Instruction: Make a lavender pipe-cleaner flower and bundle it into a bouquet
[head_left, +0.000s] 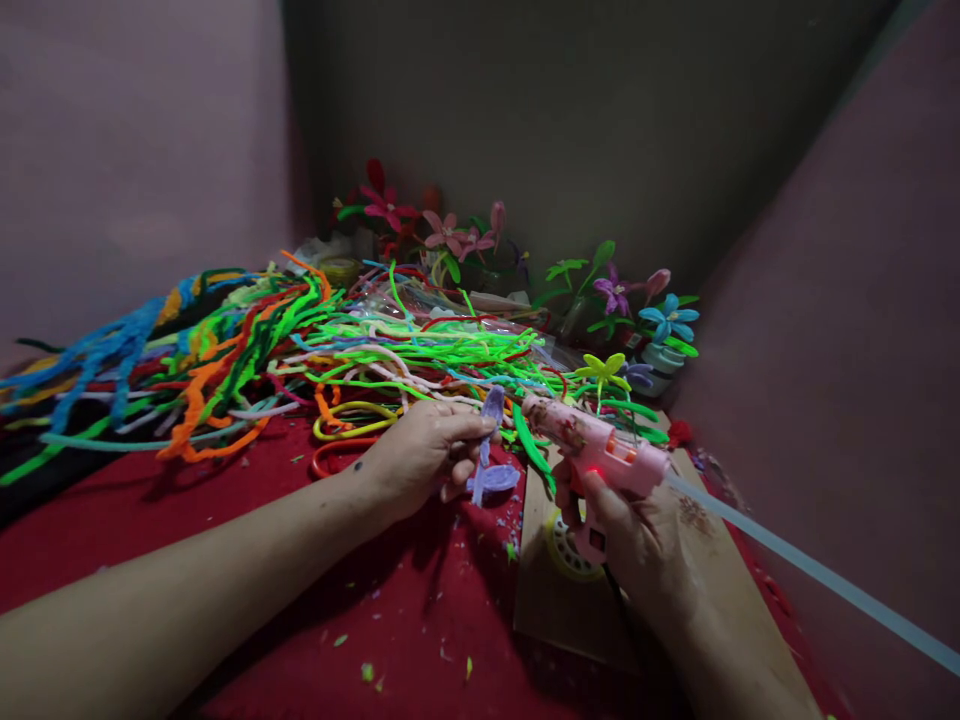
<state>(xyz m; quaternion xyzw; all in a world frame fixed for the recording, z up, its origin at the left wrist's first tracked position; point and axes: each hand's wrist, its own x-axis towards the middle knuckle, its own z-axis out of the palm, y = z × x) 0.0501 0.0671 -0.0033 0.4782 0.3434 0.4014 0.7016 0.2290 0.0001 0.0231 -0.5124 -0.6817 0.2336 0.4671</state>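
Observation:
Between the thumb and fingers of my left hand (pixel 424 448) is a purple pipe-cleaner flower (pixel 493 478), its looped petals spreading up and down to the right of my fingertips. My right hand (pixel 637 535) is wrapped round the handle of a pink glue gun (pixel 600 440). A red light glows on the gun's side near my thumb. Its nozzle points left toward the purple petals, a small distance away from them. Out of the back of the gun runs a long translucent glue stick (pixel 810 568). A green pipe-cleaner leaf (pixel 534 450) lies between the flower and the nozzle.
Heaped pipe cleaners (pixel 360 350) in many colours cover the table's back. Behind them stand finished pipe-cleaner flowers (pixel 667 320). Yellow-handled scissors (pixel 352 420) lie by my left hand. Beneath the gun are a wooden board (pixel 547 610) and a yellow ring-shaped spool (pixel 566 560). Scraps dot the red cloth (pixel 300 620).

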